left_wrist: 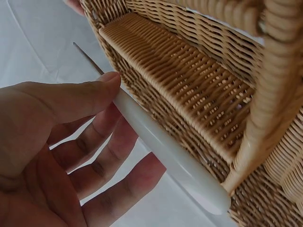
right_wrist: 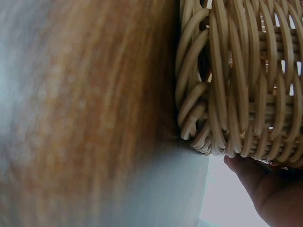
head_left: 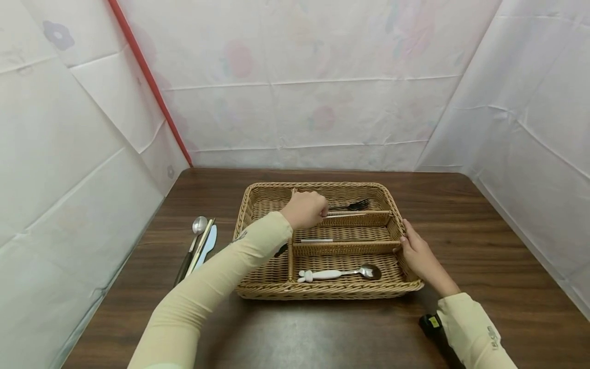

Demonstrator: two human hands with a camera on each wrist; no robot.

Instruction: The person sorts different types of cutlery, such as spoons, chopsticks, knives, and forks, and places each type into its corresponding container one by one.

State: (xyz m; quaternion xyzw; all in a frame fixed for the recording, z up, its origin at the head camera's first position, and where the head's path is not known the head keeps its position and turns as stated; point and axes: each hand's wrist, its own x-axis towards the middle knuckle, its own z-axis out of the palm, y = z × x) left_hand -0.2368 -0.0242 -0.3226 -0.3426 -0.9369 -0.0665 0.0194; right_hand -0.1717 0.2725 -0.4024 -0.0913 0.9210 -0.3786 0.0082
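Note:
My left hand (head_left: 305, 209) is over the middle of the wicker basket (head_left: 329, 293). It pinches a white-handled utensil (left_wrist: 168, 146) between thumb and fingers; its thin metal end shows edge-on, so I cannot tell its kind. At the right side of the basket, my right hand (head_left: 417, 254) grips the rim, thumb inside. In the back compartment lies a dark fork (head_left: 358, 205). A slim white-ended piece (head_left: 316, 240) rests in the middle compartment. The front one holds a spoon (head_left: 369, 271) with a white, animal-shaped handle. My left forearm hides much of the left compartment.
Left of the basket, a dark-handled spoon (head_left: 199, 225), light-coloured chopsticks (head_left: 201, 247) and a pale blue knife (head_left: 211, 239) lie on the dark wooden table (head_left: 498, 230). White patterned sheets (head_left: 295, 118) hang behind and at both sides.

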